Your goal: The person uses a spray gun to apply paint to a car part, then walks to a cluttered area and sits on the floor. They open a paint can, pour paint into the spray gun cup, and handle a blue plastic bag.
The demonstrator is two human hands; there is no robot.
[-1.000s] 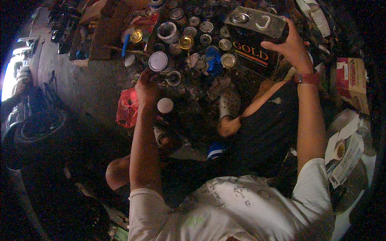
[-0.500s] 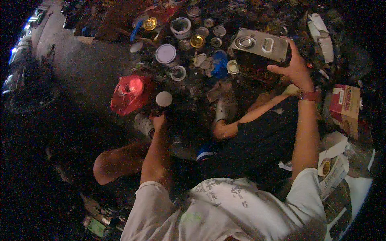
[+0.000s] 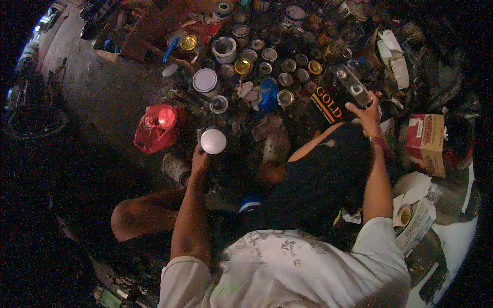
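Holding the black can by its end, the right hand has it just right of the round tins; it seems grasped, not yet released. The left hand meets a white-topped container, apparently covered; whether those fingers clasp it, I cannot tell.

- Left of my left hand, I see a crumpled, translucent red plastic bag.
- Ahead and right of it, a crumpled bright-blue bundle.
- Farther ahead, a small round gold-coloured tin.
- Right of my right hand, a red-and-tan cardboard box.
- Ahead, a long white slab.
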